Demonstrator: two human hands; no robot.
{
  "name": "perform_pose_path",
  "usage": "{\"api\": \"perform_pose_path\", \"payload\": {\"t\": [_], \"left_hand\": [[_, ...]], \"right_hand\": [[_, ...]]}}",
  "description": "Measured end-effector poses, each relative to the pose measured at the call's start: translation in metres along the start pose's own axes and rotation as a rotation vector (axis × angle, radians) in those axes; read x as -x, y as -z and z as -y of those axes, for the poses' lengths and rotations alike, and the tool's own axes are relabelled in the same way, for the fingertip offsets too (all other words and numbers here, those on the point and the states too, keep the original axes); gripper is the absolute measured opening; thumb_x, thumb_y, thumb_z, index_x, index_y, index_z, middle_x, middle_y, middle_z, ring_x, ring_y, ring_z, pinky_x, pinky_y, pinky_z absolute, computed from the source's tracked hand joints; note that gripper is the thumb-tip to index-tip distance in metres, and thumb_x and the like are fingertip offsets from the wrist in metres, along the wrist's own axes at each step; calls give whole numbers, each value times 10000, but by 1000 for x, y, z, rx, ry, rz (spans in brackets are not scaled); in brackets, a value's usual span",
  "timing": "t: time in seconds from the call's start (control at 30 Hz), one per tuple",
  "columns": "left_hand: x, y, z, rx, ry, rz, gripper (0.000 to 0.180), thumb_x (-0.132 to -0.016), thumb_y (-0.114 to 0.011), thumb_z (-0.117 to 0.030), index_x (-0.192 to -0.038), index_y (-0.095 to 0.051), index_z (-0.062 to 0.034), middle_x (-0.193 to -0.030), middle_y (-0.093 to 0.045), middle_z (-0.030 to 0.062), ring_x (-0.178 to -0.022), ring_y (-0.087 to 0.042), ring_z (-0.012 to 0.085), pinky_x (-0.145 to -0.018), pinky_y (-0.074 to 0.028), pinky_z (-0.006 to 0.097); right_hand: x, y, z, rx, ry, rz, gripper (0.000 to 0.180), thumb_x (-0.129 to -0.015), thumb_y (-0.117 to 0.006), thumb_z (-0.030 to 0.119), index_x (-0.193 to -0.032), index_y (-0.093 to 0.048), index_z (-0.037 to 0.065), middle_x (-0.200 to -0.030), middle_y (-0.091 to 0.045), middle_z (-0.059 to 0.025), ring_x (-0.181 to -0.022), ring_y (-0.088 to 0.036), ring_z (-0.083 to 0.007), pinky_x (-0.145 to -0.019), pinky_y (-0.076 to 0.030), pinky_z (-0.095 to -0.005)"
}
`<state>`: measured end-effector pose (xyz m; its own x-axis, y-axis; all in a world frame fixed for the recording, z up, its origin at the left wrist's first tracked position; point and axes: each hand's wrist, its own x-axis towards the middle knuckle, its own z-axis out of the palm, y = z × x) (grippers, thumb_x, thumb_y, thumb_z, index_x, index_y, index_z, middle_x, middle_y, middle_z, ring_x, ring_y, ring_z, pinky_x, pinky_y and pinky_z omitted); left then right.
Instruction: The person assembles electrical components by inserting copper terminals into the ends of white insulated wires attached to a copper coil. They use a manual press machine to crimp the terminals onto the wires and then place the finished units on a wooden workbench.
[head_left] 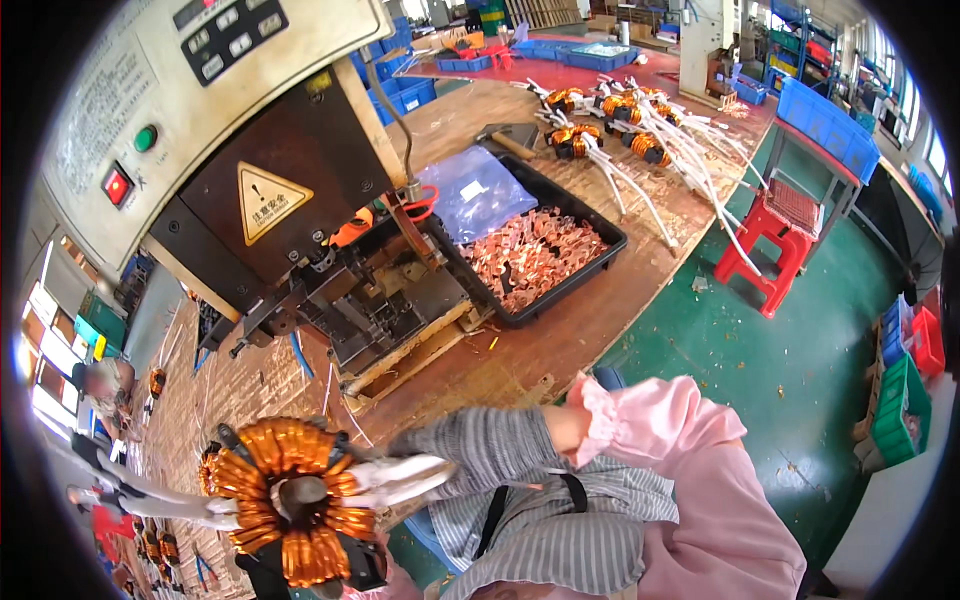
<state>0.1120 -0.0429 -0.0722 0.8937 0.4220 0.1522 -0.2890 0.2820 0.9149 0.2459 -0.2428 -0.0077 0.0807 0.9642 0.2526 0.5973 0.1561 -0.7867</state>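
Note:
A large ring coil [315,555] wound with copper wire is held up close at the lower left, its round centre hole facing me. White-sleeved leads [405,480] stick out on its right, and another white lead [190,508] runs off to its left. My right hand [435,440], in a grey knit glove below a pink cuff, reaches in behind the right-hand leads; its fingers are hidden there. Under the coil, my left hand [378,562] supports it from below, mostly covered by it. Beyond stands a bench press [250,200] with a metal die block [385,315].
A black tray [565,298] holds many small copper clips and a clear plastic bag [470,190]. Behind it lie a hammer [512,146] and several finished coils [575,140] with white leads. A red stool [775,240] stands on the right. At far left, a person [105,395] works.

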Motion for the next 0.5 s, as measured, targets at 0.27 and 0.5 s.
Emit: {"api": "perform_pose_path", "payload": {"t": [0.27, 0.5], "left_hand": [[-29, -77, -34, -500, 359, 620, 672, -660, -724, -217, -1218, -401, -24, -1165, -452, 71, -1055, -438, 201, -892, -399, 348], [-54, -200, -29, -552, -288, 828, 676, -634, -760, -275, -1200, -463, -55, -1226, -465, 118, -1103, -475, 231, -879, -424, 349]], "right_hand": [[92, 17, 1, -158, 259, -582, 395, -781, -668, 147, -1122, -506, 28, -951, -609, -57, -893, -594, -157, -778, -462, -273], [193, 60, -5, -546, -308, -1060, 257, -855, -573, 244, -1040, -550, 68, -709, -483, 83, -583, -428, 4, -500, -345, -162]]}}
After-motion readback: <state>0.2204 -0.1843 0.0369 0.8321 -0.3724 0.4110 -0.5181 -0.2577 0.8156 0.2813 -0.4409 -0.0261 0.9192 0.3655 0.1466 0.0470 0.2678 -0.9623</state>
